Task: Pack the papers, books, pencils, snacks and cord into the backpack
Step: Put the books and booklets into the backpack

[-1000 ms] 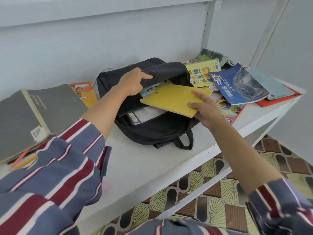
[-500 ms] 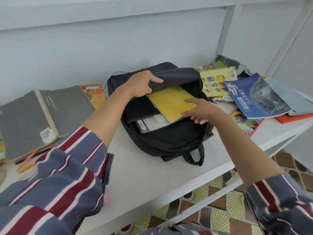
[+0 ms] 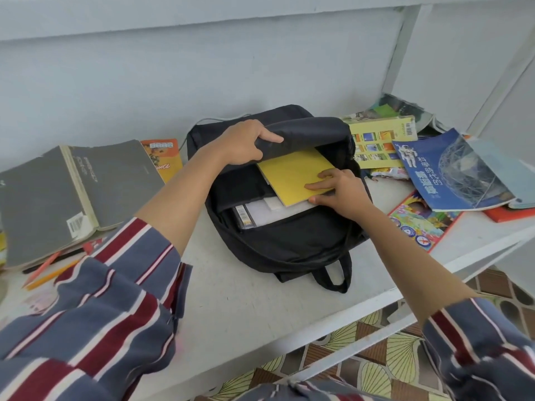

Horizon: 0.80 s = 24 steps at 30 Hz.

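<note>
- Left hand [image 3: 246,146] gripped the upper flap of the black backpack [image 3: 289,241], fingers curled over the edge and thumb on top, lifting the mouth open.
- At the far left, a thick grey book [image 3: 72,189] lay face down and splayed on the white shelf [image 3: 246,299].
- Orange and yellow pencils [image 3: 49,273] lay just at the near edge of that book, partly under it.
- An orange packet [image 3: 163,154] lay between the grey book and the backpack, touching the book's right side.
- A thin white cord [image 3: 208,120] showed behind the backpack, against the wall.
- In the middle, the backpack lay flat on the shelf, its carry loop pointing toward the near edge. White papers [image 3: 278,212] were inside its open main compartment.
- A yellow book [image 3: 292,175] sat tilted in the mouth, its far end under the lifted flap and its near corner sticking out above the papers.
- The right hand [image 3: 341,195] pinched that near corner, fingers flat on the cover and thumb beneath.
- Right of the backpack, a yellow-green book [image 3: 379,143] lay touching the bag. A blue book [image 3: 451,169] overlapped it, and a colourful booklet [image 3: 419,224] lay nearer, partly under the blue one.
- A red book [image 3: 509,212] showed at the far right edge, under the pile.
</note>
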Tool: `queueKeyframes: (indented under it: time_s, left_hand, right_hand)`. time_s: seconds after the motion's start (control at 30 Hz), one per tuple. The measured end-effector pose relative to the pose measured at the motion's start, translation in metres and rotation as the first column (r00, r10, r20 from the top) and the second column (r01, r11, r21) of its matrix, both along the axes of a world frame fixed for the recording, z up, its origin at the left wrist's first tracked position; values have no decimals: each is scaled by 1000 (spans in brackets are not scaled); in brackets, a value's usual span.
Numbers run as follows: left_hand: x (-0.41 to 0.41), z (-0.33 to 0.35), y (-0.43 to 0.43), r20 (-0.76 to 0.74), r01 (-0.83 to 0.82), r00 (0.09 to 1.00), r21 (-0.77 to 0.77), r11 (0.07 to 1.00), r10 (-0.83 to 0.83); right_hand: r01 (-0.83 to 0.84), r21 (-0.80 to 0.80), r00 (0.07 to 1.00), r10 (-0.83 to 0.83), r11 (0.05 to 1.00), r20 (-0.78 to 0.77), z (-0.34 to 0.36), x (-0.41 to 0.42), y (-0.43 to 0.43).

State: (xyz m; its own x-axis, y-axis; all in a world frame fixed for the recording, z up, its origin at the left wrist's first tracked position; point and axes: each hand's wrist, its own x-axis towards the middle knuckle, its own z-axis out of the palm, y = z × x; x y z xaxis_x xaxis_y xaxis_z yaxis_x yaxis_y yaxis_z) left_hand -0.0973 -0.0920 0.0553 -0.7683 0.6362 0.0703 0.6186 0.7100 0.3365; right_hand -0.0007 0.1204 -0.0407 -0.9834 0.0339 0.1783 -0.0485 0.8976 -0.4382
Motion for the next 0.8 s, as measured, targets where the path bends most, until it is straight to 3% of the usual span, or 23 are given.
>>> queueKeyframes:
  time_s: [0.8]
  left_hand:
    - [-3, -1, -1, 59, -14, 998, 20, 1000, 13]
  right_hand:
    - [54, -122, 997, -47, 991, 54, 0, -52, -10]
